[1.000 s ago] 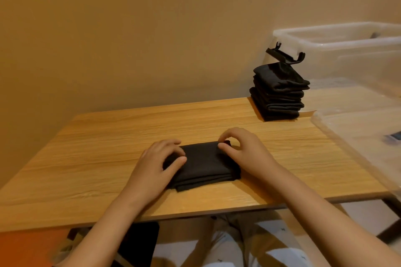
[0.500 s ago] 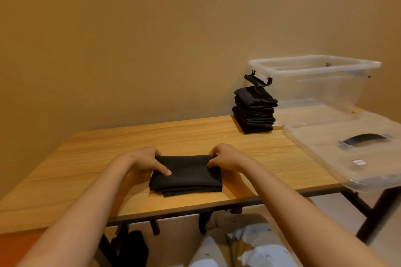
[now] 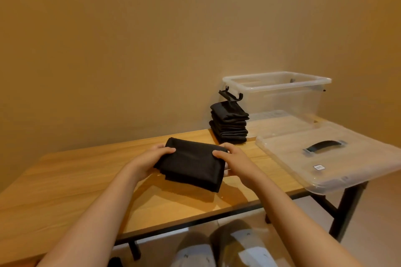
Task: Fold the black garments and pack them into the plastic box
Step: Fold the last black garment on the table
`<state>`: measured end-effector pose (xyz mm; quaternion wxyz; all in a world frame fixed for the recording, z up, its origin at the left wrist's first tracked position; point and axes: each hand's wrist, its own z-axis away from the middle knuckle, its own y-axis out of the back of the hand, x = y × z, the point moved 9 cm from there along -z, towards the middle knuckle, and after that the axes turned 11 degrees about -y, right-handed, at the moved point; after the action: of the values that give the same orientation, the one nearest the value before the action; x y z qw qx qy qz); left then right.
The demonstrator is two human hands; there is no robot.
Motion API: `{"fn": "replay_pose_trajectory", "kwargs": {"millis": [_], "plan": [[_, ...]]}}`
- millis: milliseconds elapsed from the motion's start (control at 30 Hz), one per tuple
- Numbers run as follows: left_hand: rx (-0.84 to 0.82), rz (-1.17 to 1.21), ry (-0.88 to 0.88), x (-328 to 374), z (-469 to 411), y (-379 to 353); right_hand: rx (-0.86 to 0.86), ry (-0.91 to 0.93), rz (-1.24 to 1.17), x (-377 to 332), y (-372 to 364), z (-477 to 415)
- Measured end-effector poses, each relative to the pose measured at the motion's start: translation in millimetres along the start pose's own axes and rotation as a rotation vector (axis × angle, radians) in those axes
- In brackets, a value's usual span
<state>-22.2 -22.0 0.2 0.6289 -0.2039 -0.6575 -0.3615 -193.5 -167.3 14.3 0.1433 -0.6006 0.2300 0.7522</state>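
A folded black garment [image 3: 193,166] is lifted off the wooden table [image 3: 65,184], casting a shadow below it. My left hand [image 3: 149,161] grips its left edge, thumb on top. My right hand [image 3: 235,161] grips its right edge the same way. A stack of folded black garments [image 3: 230,124] stands at the back of the table, against the clear plastic box [image 3: 282,97], which is open at the top.
The box's clear lid [image 3: 329,158] with a black handle lies flat on the table's right end, overhanging the edge. A black latch [image 3: 230,95] sticks out from the box's left side above the stack. A wall runs right behind the table.
Both hands moved from pressing the folded garment on the table to gripping its sides and lifting it up and toward the right. The view tilted up.
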Motion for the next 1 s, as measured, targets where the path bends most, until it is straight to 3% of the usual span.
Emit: {"fn": "replay_pose_trajectory", "kwargs": {"millis": [133,267,433,667,1000], "plan": [[-0.031,0.204,0.039,27,-20,-34,0.091,-0.034,-0.172,2,37,-4],[0.052,0.521,0.175,42,-41,-61,0.123,-0.095,-0.369,3,64,-17],[0.058,0.793,0.154,61,-93,-78,0.146,-0.171,-0.563,-5,85,-50],[0.119,0.795,0.125,83,-190,-85,0.113,-0.206,-0.753,-33,106,-114],[0.063,0.438,0.256,65,-281,-91,0.045,-0.322,-0.816,-16,121,-171]]}}
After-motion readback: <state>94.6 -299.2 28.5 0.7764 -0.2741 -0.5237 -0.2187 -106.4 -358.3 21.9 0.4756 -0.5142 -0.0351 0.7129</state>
